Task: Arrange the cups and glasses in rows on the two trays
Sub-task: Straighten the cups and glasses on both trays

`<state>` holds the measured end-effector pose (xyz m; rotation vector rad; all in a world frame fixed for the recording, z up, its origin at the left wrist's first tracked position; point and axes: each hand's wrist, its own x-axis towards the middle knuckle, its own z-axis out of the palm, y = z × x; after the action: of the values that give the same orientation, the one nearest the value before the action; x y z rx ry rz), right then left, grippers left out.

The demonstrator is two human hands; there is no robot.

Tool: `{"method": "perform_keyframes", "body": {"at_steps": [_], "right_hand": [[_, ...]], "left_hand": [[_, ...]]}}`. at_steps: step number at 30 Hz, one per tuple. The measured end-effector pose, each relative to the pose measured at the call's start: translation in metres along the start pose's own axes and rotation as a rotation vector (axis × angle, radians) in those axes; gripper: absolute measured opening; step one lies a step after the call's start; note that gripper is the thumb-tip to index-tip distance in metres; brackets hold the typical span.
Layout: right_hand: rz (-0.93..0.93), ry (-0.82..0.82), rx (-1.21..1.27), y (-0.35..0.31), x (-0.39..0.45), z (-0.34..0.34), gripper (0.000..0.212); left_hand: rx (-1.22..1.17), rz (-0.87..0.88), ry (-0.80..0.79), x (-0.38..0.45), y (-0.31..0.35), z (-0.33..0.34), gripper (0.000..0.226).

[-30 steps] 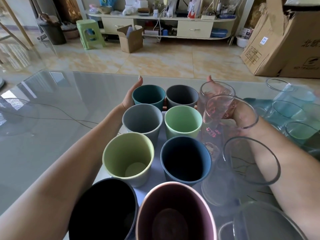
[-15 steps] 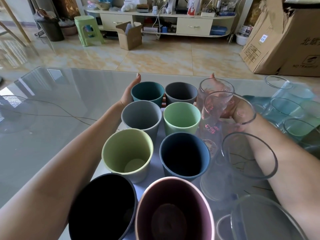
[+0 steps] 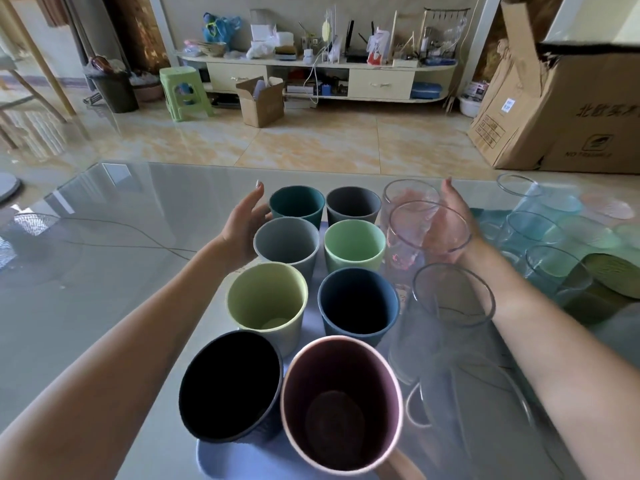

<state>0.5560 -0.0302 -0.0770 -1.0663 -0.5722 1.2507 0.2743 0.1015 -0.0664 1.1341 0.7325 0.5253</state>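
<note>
Several coloured cups stand in two columns on a pale tray (image 3: 162,445): teal (image 3: 297,202), dark grey (image 3: 353,204), grey (image 3: 286,242), green (image 3: 355,242), yellow-green (image 3: 266,303), navy (image 3: 358,303), black (image 3: 230,386) and mauve (image 3: 341,403). Right of them runs a column of clear glasses (image 3: 453,296), the far ones pink-tinted (image 3: 408,195). My left hand (image 3: 242,226) is beside the teal and grey cups, fingers straight. My right hand (image 3: 457,209) is on the far side of the pink-tinted glasses, fingers straight, partly seen through the glass.
Blue and green tinted glasses (image 3: 533,226) stand on a teal tray (image 3: 483,214) at the right, with a dark green cup (image 3: 609,275) near them. All of it is on a glass-topped table (image 3: 104,254). Cardboard boxes (image 3: 554,109) stand beyond at the right.
Both hands have eased a little outward from the cups and glasses. The view has tilted up and shows more of the room. No cup or glass has moved.
</note>
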Motion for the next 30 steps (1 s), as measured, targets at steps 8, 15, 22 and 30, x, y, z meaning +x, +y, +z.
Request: {"method": "perform_keyframes", "body": {"at_steps": [8,15,22,30], "right_hand": [[-0.221,0.098,-0.615,-0.064,-0.003,0.044,0.032],[-0.099,-0.137,-1.813,-0.066,0.028,0.121,0.033],[-0.125,0.061,-1.926,-0.048,0.041,0.121,0.026],[-0.136,0.053,-1.745,-0.053,0.041,0.108,0.028]], "left_hand": [[0.525,0.081,0.125,0.005,0.045,0.020,0.039],[0.864,0.153,0.307,0.019,0.042,0.034,0.027],[0.992,0.273,0.439,0.024,0.040,0.026,0.024],[0.796,0.194,0.408,0.019,0.037,0.028,0.029]]}}
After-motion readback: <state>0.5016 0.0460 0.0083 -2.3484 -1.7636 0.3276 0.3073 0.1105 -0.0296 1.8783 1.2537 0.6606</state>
